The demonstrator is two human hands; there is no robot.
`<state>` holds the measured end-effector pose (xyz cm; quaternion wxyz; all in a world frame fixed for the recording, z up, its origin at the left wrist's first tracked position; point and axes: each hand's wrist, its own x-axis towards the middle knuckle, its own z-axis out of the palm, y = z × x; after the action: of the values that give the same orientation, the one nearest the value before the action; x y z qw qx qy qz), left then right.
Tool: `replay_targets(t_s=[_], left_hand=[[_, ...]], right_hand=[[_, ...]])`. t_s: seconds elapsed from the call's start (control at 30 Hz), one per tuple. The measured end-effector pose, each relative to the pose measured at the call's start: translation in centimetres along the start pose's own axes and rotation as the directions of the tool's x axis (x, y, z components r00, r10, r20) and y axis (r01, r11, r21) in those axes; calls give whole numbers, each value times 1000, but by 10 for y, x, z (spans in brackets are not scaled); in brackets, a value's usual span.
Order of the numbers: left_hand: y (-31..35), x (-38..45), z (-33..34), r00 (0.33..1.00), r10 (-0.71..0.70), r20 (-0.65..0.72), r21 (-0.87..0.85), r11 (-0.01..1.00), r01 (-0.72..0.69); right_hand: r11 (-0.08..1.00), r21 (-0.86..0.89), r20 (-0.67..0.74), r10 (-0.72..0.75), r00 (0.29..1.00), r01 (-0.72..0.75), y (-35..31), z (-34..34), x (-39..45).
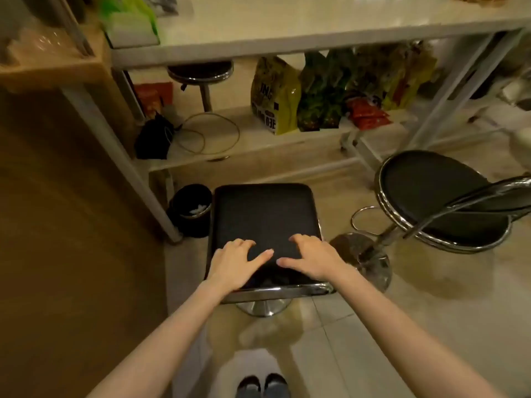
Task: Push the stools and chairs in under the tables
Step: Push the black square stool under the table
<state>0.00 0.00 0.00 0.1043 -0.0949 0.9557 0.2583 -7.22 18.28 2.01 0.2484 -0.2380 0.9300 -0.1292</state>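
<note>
Both hands, left hand (234, 261) and right hand (311, 258), lie flat and spread, unclenched, on the near half of the square stool (265, 222). The stool stands clear of the counter (287, 44), which lies straight ahead; both hands equally near.

The square stool (265, 222) has a matt black padded seat, finely textured, edged at the near side by a mirror-bright chrome rail, and its round base is polished metal too. The round-seated chair (425, 193) beside it wears the same dull black upholstery inside a glossy chrome rim and tube frame. The surface (287, 27) looks smooth, pale and slightly glossy, possibly laminate, on white painted metal legs; the floor (431, 326) is shiny tile.
</note>
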Motion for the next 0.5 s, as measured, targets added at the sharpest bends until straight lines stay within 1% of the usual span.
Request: replay_targets(t_s=[0.07,0.1,0.2,0.3,0.37,0.5], left_hand=[[-5,4,13,999,48,14,108,993,-49],[-11,4,22,997,70,10,132,989,-71],[-23,3,40,989,145,21,179,973,-146],[-34,3,53,975,222,4,201,955,-219],[-39,3,62,971,239,3,224,946,-233],[-46,2,71,979,196,55,265,943,-203]], right_hand=[[995,-102,21,-8,1000,10,3,14,4],[990,-142,27,-16,1000,20,7,25,4],[980,-191,41,-48,998,55,18,50,5],[974,-220,9,-60,998,60,35,70,8],[968,-241,-17,-81,997,75,42,82,11],[948,-295,-70,-150,986,123,47,88,16]])
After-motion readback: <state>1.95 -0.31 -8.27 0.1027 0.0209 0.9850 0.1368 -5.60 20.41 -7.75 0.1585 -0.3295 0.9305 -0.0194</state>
